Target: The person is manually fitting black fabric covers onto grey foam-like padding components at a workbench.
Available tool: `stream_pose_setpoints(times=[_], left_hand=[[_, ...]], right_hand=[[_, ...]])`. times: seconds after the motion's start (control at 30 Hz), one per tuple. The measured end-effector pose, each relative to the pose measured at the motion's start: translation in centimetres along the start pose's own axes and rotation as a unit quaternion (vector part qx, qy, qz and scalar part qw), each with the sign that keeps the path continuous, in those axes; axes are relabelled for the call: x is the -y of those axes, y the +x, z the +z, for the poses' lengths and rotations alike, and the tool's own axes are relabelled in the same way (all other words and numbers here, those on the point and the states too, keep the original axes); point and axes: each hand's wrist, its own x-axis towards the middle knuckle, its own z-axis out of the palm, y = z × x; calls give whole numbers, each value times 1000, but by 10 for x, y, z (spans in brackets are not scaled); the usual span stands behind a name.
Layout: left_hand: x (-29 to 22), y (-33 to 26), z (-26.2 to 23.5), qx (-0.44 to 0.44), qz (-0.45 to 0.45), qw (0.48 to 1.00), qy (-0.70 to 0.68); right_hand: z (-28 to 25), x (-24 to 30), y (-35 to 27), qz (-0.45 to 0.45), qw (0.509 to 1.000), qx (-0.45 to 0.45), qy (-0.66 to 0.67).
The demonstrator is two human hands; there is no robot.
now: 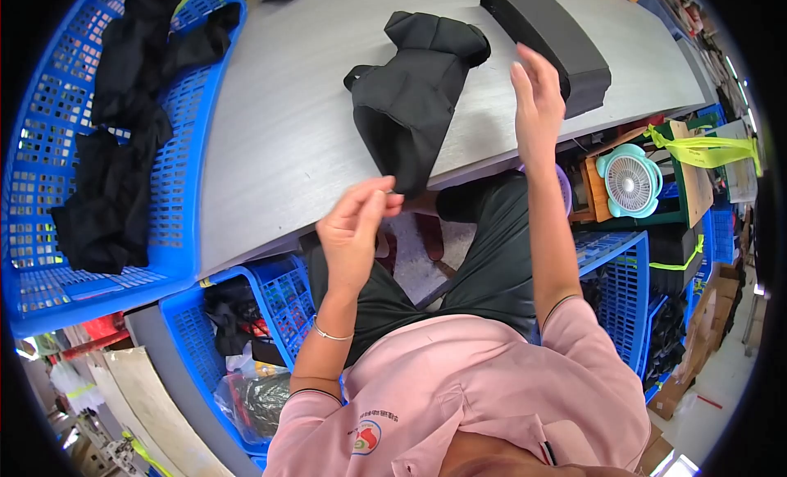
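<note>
A black sewn fabric piece (pixel 414 87) lies on the grey table, bunched at its far end, with its near end reaching over the table's front edge. The thumb and fingertips of my left hand (pixel 352 223) are pinched together at that near end, gripping its edge. Raised off to the right, my right hand (pixel 539 108) has its fingers stretched out and holds nothing. It is nearest to a stack of flat black fabric pieces (pixel 549 34), which lies folded over beside it at the table's right.
Black fabric fills part of a blue plastic basket (pixel 209 141) on the left. Another blue basket (pixel 193 337), holding bags and dark cloth, stands below the table (pixel 279 91). Right of my legs are a blue crate (pixel 627 280) and a small turquoise fan (pixel 629 182).
</note>
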Motion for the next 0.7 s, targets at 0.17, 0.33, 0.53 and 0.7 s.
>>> stream_pose_setpoints(times=[0.17,0.33,0.53,0.7], left_hand=[[-13,61,1,-139,76,987,-20],[1,99,14,34,-24,967,-253],[17,89,35,88,-167,905,-381],[13,91,32,188,-173,775,-578]], right_hand=[[6,33,-67,191,951,98,221],[25,22,-68,375,767,231,467],[3,15,-65,390,710,254,528],[-18,4,-58,385,669,317,551]])
